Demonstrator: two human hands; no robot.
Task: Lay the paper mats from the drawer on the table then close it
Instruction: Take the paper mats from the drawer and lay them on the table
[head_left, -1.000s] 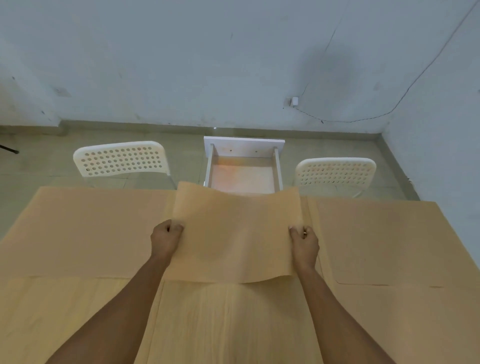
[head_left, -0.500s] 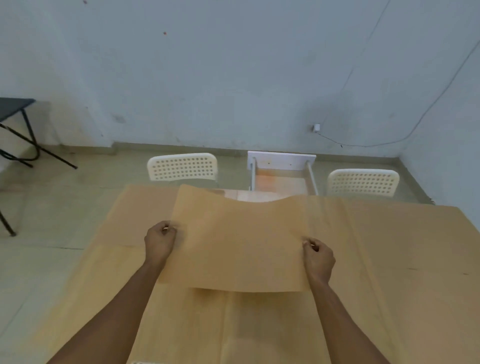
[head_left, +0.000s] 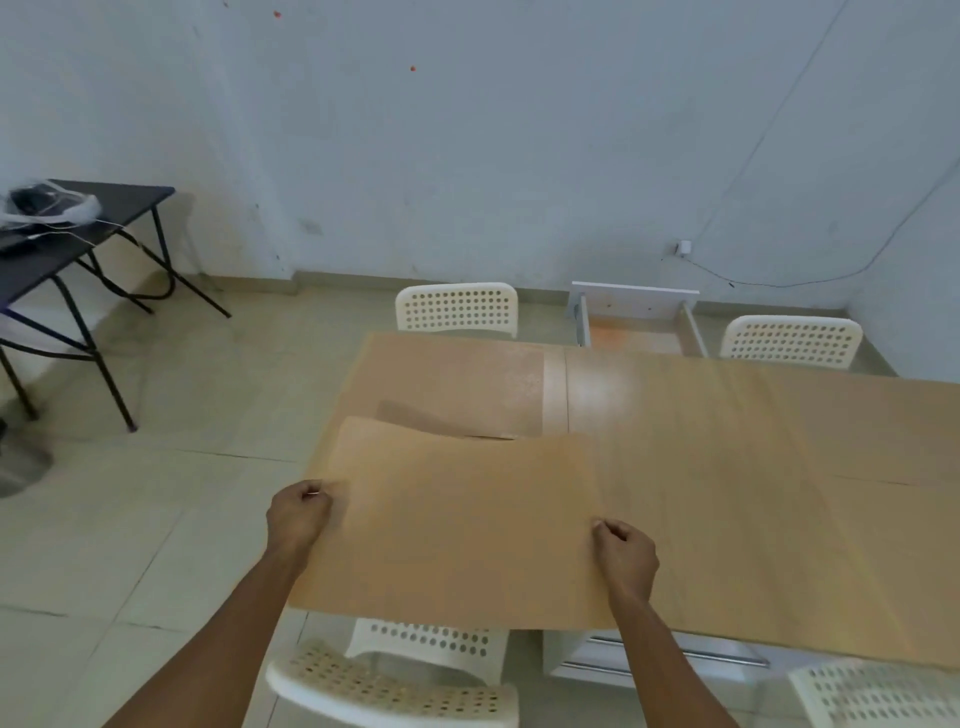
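Carried leftward since before, the paper mat (head_left: 457, 525) now overhangs the table's (head_left: 753, 441) left corner, long axis running left-right. Tan, smooth, far edge curled up; left hand (head_left: 298, 517) and right hand (head_left: 623, 558) each pinch a side edge.

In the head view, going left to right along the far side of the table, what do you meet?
Black folding table → white perforated chair → open drawer → second white chair.
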